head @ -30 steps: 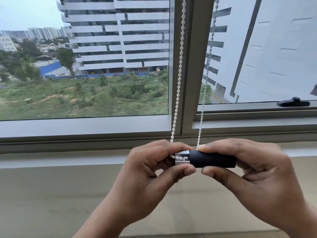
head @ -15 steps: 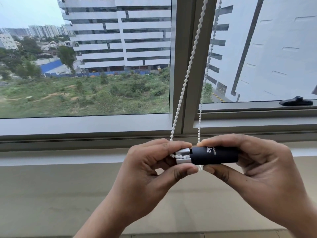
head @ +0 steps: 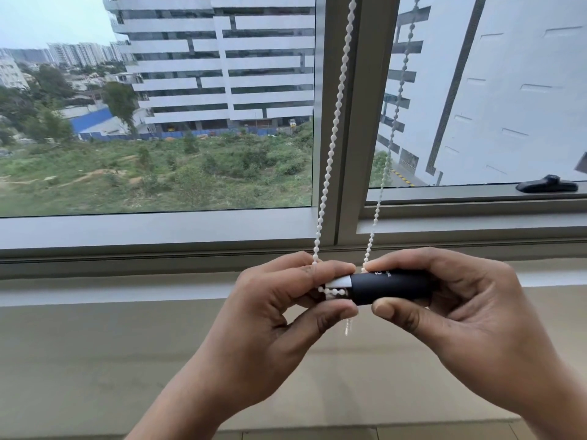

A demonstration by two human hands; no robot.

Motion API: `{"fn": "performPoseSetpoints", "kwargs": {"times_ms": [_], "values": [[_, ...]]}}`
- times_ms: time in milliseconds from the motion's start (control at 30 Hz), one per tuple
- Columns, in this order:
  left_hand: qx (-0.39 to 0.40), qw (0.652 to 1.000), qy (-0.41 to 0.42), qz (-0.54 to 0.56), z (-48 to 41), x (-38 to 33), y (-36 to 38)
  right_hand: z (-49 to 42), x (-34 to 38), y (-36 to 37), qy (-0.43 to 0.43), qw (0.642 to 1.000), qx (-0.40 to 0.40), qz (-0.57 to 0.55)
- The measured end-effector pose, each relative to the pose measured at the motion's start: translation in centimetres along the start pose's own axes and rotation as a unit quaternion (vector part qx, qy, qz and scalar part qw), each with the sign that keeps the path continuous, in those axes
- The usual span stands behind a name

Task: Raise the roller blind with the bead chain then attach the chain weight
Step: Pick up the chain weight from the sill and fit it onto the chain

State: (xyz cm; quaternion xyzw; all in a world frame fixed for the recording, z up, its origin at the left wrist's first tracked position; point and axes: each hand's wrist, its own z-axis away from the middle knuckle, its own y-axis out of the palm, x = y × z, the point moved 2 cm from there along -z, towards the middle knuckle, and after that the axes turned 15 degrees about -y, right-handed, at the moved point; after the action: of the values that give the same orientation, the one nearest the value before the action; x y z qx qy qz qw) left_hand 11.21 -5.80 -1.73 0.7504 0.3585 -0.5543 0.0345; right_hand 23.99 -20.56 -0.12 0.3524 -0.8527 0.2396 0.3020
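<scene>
A white bead chain (head: 333,138) hangs in two strands in front of the window's grey centre post and runs down into my hands. The chain weight (head: 381,287) is a black cylinder with a white end piece, held sideways below the sill. My left hand (head: 286,312) pinches the white end, where a short run of beads lies across it. My right hand (head: 451,309) grips the black body between thumb and fingers. A short bit of chain dangles under the weight. The roller blind itself is out of view above.
A grey window frame (head: 158,230) and pale sill run across the view behind my hands. A black window handle (head: 546,185) sits on the right sash. Below is a beige wall (head: 95,360).
The black body has slid left over the white end piece, so less white shows. The left chain strand now slants more to the right. Both hands keep their grip.
</scene>
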Motion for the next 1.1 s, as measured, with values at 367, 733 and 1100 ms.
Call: {"fn": "performPoseSetpoints", "kwargs": {"times_ms": [367,733,1100], "values": [[-0.033,0.996,0.069,-0.053,0.4,-0.3,0.0,0.5,0.2,0.5,0.043,0.999,-0.002,-0.025],[-0.028,0.998,0.002,0.059,0.5,0.1,0.5,0.3,0.6,0.1,-0.018,1.0,-0.01,0.016],[-0.017,0.999,0.017,0.03,0.7,-0.7,0.5,0.3,1.1,-0.2,-0.027,1.0,-0.002,-0.01]]}}
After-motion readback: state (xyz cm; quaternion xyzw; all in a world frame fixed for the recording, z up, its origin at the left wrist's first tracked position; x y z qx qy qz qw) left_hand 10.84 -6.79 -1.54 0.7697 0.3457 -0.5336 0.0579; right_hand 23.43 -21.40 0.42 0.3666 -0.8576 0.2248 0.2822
